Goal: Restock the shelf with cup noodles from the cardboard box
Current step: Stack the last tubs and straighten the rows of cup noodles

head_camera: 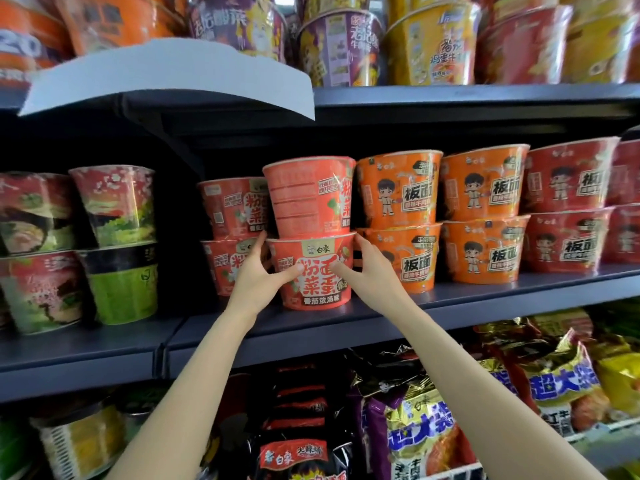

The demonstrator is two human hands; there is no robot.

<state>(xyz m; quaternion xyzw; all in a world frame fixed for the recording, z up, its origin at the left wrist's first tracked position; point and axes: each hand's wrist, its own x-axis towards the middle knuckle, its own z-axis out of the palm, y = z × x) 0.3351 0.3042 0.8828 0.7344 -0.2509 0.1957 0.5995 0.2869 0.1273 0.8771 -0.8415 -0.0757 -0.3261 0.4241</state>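
Observation:
A red noodle bowl [317, 271] stands at the front of the middle shelf [485, 299]. A second red bowl [308, 199] is stacked on top of it. My left hand [258, 275] grips the lower bowl's left side, thumb on its front. My right hand [367, 271] grips its right side, thumb on the label. Two more red bowls [232, 233] stand stacked behind on the left. The cardboard box is out of view.
Orange bowls [401, 220] and red bowls [568, 206] fill the shelf right of my hands. Green and pink cups [117, 244] stand to the left across a dark gap. A white card [166, 77] juts from the upper shelf. Noodle bags [419, 427] lie below.

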